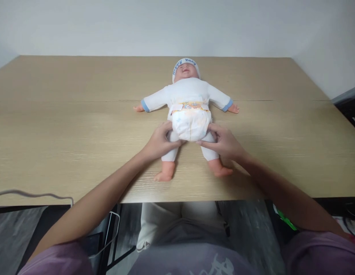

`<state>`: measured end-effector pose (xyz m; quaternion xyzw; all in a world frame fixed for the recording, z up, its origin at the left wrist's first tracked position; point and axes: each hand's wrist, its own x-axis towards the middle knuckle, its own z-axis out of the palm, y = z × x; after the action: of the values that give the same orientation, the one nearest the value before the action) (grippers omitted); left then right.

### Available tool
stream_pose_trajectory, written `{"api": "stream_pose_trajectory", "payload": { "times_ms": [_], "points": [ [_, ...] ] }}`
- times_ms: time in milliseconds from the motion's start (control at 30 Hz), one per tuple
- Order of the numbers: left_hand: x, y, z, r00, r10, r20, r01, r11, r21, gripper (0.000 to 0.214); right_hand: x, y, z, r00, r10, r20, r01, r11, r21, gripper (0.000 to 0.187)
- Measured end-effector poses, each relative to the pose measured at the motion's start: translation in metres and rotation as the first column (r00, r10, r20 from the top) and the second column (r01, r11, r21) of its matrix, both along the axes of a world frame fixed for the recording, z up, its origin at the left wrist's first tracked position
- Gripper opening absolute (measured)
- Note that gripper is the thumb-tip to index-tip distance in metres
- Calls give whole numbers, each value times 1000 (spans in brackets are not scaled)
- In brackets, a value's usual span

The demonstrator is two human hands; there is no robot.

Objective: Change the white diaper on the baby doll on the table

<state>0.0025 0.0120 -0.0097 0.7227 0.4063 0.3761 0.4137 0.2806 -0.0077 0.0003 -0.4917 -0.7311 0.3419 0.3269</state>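
Note:
A baby doll [188, 90] lies on its back on the table, head away from me, arms spread and legs towards me. It wears white clothes with blue cuffs and a white cap with blue lettering. Round its hips is a white diaper [191, 124] with a patterned orange waistband, fastened at the front. My left hand [162, 140] curls round the thigh on the left, thumb on the inner side by the diaper's lower edge. On the other thigh, my right hand [223, 140] has the same hold. Whether the fingertips pinch the diaper's edge is hidden.
The light wooden table [80, 133] reaches back to a pale wall. A grey cable [34, 194] runs over its front left edge. A dark object [349, 105] stands at the right edge. My lap is below the front edge.

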Motion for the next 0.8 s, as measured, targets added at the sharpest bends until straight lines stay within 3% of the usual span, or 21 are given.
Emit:
{"api": "stream_pose_trajectory", "payload": {
  "times_ms": [233,333,433,567,667,733,800],
  "points": [
    [-22,15,9,975,-154,161,196,937,-289,49,25,18,12,967,129,-219,-190,940,-285,51],
    [-28,18,7,966,-115,231,194,913,-358,45,27,24,9,955,32,-294,-111,961,-255,58],
    [-28,18,1,961,-19,276,122,925,-360,46,28,36,-2,931,-79,-356,15,983,-181,75],
    [-26,22,-11,964,74,255,-16,975,-223,54,36,54,-26,901,-247,-355,217,968,-123,87],
    [-26,30,-19,973,126,194,-116,991,-62,55,43,64,-39,917,-318,-240,346,935,82,78],
    [-29,38,-22,966,244,89,-255,954,156,52,47,70,-41,915,-386,-115,402,859,317,67],
    [-32,51,-23,913,403,-56,-343,837,426,45,49,81,-40,889,-458,18,379,756,533,56]
  ]
}}
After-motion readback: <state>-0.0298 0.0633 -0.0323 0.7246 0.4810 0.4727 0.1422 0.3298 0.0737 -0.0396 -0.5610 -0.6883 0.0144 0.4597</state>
